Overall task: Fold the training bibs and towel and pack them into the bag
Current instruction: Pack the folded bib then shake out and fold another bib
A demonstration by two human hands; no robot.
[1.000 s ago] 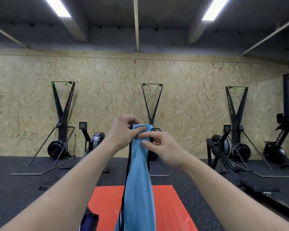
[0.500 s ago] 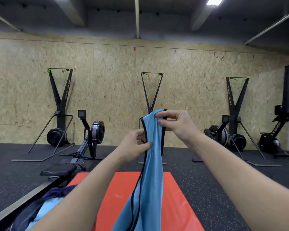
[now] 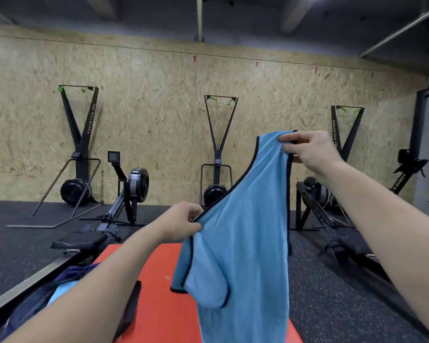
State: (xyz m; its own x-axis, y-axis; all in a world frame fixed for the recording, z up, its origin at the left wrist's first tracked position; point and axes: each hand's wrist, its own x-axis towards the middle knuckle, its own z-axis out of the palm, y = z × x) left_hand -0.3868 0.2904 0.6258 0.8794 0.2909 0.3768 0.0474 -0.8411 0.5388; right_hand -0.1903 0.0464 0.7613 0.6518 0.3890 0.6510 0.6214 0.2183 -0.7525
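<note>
The hands had drawn apart, spreading the bunched bib (image 3: 245,231). The right hand (image 3: 307,152) pinched one shoulder strap high; the left hand (image 3: 181,222) pinched the neckline lower, likely to find its shape for folding. It hung above the mat (image 3: 159,293), bag (image 3: 32,303) at left.

Right hand (image 3: 310,152) high (left hand (image 3: 181,222) low)

Fine matt mesh cloth bib (image 3: 245,231), rough chipboard wall (image 3: 159,120), speckled rubber floor (image 3: 332,293), smooth orange mat (image 3: 164,305).
</note>
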